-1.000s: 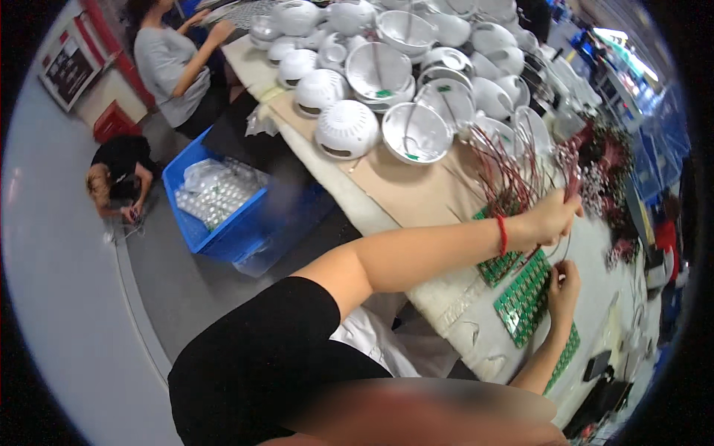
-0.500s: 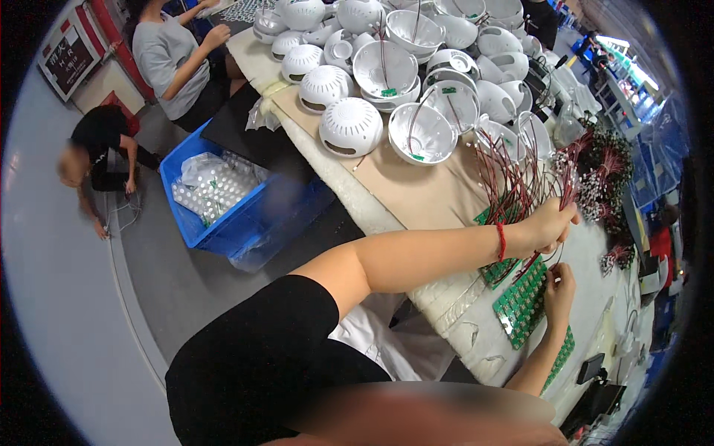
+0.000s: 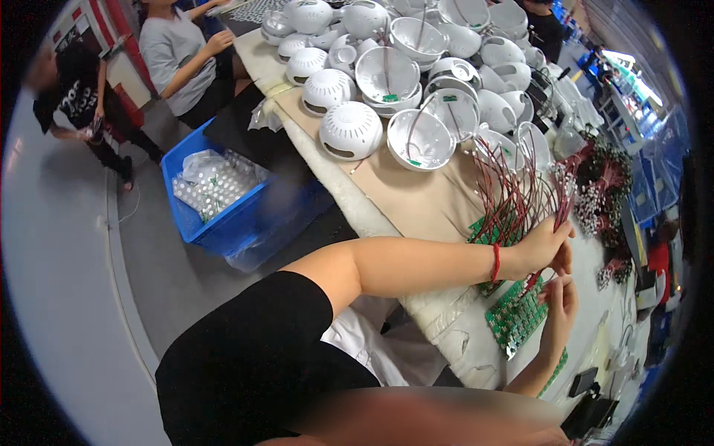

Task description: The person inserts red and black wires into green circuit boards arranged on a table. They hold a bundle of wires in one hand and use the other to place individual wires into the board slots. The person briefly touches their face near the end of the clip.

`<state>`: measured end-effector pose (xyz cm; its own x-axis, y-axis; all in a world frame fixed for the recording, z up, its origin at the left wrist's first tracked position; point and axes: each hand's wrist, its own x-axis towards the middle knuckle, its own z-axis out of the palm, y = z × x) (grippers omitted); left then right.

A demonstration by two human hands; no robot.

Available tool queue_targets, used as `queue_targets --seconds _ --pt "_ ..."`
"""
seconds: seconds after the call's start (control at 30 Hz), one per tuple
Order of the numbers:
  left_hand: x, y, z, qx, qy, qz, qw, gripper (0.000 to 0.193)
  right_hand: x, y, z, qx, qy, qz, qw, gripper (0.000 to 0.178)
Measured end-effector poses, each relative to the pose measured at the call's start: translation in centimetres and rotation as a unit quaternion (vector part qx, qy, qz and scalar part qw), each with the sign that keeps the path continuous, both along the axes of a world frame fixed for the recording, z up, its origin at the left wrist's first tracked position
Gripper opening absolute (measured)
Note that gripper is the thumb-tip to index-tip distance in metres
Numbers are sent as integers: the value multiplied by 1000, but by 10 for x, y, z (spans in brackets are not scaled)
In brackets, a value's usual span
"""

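My left hand (image 3: 541, 249), with a red cord bracelet on its wrist, is closed around a bundle of thin dark red wires (image 3: 563, 195) with white connector ends. Just below it, my right hand (image 3: 559, 303) has its thumb and fingers drawn together close to the left hand's fingers. Whatever is in that pinch is too small to make out. Beneath both hands lies a green circuit board panel (image 3: 515, 321) with many small sections. More red wires (image 3: 500, 182) rise from green boards beyond my left wrist.
White dome-shaped housings (image 3: 351, 130) crowd the far part of the table. More wire bundles (image 3: 606, 182) lie at the right. A blue bin (image 3: 195, 236) with bagged parts stands left of the table. One person (image 3: 78, 93) stands at the far left, another (image 3: 178, 56) beside the table.
My right hand has moved up off the board panel to my left hand. My left hand has lowered slightly with the wires. The crouching person at the far left now stands upright.
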<state>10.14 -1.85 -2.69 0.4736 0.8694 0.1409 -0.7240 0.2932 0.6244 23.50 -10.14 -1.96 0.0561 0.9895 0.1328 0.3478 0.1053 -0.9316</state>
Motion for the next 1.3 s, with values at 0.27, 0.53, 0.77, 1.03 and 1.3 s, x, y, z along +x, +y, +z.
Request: queue_targets --seconds 0.27,0.53,0.77,1.03,1.3 --pt "-1 -2 -4 3 2 -2 1000 28 -35 -7 0 -24 25 69 997 9" --pt "-6 -1 -2 18 58 16 998 29 -18 -6 -4 -37 60 25 997 11" --pt "9 9 -17 172 143 73 972 28 -1 -8 -12 -119 297 63 945 38" --pt "-18 10 1 180 268 59 945 37 4 -3 -4 -145 443 160 870 24" --pt "-23 5 11 170 274 50 945 33 -1 -6 -2 -176 413 153 880 29"
